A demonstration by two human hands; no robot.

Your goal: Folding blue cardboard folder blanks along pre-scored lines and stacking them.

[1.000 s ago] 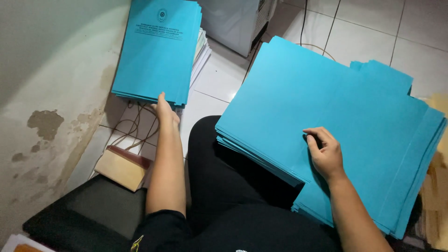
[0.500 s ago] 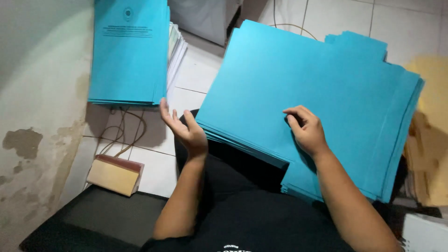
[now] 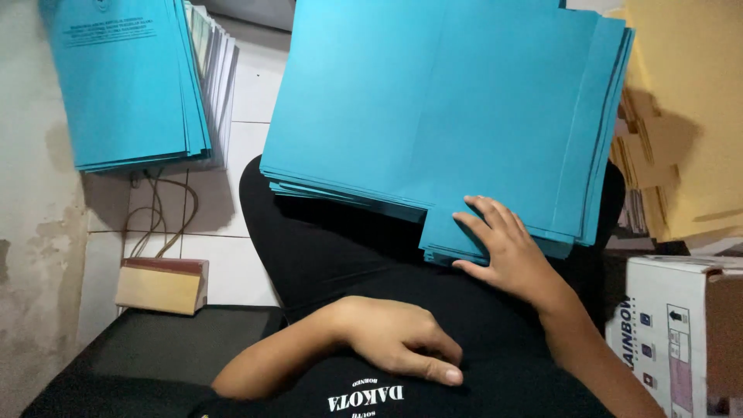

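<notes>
Paper stack rests on lap, one hand at its corner

Blue sheets (image 3: 441, 108), a thick fanned stack of plain cut paper, lie across the seated person's lap. The right hand (image 3: 507, 251) lies flat with fingers spread on the stack's near corner, gripping nothing. The left hand (image 3: 398, 340) rests loosely curled against the black shirt, empty. The work looks paused between sheets; taking one off would call for pinching the top edge. A second blue pile (image 3: 128, 81) sits on the tiled floor (image 3: 232, 255), well apart, near a cardboard box (image 3: 681, 325).
</notes>
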